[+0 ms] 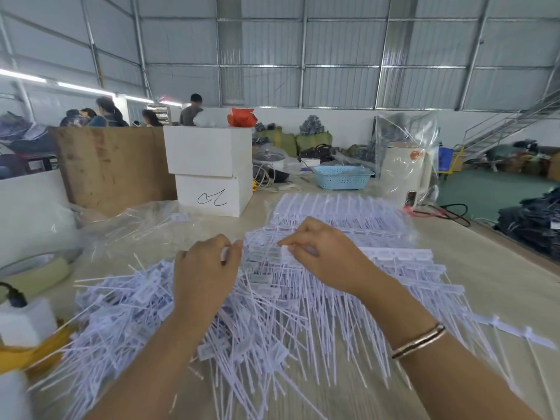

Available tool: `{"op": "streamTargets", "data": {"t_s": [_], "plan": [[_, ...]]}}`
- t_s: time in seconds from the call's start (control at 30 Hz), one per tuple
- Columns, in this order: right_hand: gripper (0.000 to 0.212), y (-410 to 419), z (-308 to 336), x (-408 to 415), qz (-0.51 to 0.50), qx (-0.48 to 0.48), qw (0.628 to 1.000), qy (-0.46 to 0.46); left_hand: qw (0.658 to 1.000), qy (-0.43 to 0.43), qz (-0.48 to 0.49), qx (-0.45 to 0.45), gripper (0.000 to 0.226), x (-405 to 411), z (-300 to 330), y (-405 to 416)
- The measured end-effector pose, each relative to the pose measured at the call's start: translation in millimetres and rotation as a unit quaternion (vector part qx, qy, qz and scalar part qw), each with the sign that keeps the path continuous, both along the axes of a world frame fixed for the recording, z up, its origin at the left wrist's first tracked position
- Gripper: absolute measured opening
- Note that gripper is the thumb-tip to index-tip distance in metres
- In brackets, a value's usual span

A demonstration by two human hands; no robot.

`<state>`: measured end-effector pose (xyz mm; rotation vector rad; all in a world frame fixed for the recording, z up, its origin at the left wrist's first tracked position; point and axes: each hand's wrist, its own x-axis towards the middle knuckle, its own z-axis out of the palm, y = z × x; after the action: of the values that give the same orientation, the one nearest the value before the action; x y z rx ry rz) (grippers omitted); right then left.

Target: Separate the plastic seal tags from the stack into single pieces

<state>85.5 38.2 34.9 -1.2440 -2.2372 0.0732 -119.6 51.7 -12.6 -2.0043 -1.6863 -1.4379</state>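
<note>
White plastic seal tags cover the table in front of me. A loose heap of single tags (127, 316) lies at the left and centre. Joined strips in a stack (336, 213) stretch away at the right. My left hand (206, 268) pinches the flat head of one seal tag (225, 254) between thumb and fingers. My right hand (321, 253) pinches the head of a neighbouring tag (285, 251) on the strip. The two hands are a short gap apart above the pile. A bracelet sits on my right wrist.
Two stacked white boxes (212, 174) stand behind the pile, with a wooden board (115, 168) to their left. A blue basket (342, 176) and a white appliance (404, 171) sit at the back right. A tape roll (36, 268) and clear plastic bags (127, 225) lie left. People work far behind.
</note>
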Motion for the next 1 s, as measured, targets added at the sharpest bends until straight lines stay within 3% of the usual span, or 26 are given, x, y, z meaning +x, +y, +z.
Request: {"op": "streamTargets", "data": {"t_s": [0.07, 0.2, 0.3, 0.37, 0.43, 0.53, 0.63, 0.7, 0.8, 1.0], "plan": [[0.038, -2.0, -3.1, -5.3, 0.024, -0.028, 0.999, -0.021, 0.995, 0.075, 0.07, 0.004, 0.036, -6.1, -3.2, 3.0], [0.057, -5.4, -6.8, -12.8, 0.056, -0.096, 0.994, -0.002, 0.986, 0.097, 0.136, -0.026, 0.044, -10.0, -5.1, 3.0], [0.063, -8.0, -8.3, -21.6, 0.078, -0.087, 0.993, -0.003, 0.999, 0.031, -0.019, 0.009, 0.037, 5.4, -0.4, -8.6], [0.066, -9.4, -8.2, -27.2, 0.091, -0.078, 0.993, -0.001, 0.989, -0.037, -0.143, -0.024, 0.036, 21.0, 0.6, -18.3], [0.067, -12.1, -6.9, -30.2, 0.102, -0.084, 0.991, 0.015, 0.976, -0.086, -0.192, -0.05, 0.028, 31.3, -3.8, -21.1], [0.056, -14.0, -2.0, -24.4, 0.079, -0.104, 0.991, -0.004, 0.961, -0.151, -0.218, -0.073, 0.022, 31.7, -5.4, -21.8], [0.013, -14.8, 3.3, -16.7, 0.035, -0.092, 0.991, -0.094, 0.959, -0.153, -0.23, -0.066, 0.02, 29.2, -4.7, -24.5], [0.025, -16.0, 4.9, -15.9, 0.01, -0.083, 0.987, -0.139, 0.959, -0.142, -0.237, -0.06, 0.019, 29.7, -5.6, -26.4], [0.032, -15.3, 6.9, -13.6, 0.015, -0.096, 0.989, -0.113, 0.958, -0.154, -0.233, -0.07, 0.022, 31.0, -6.6, -27.0], [0.018, -12.3, 4.9, -15.8, 0.019, -0.072, 0.994, -0.086, 0.938, -0.199, -0.254, -0.13, 0.018, 31.8, -4.9, -27.0]]}}
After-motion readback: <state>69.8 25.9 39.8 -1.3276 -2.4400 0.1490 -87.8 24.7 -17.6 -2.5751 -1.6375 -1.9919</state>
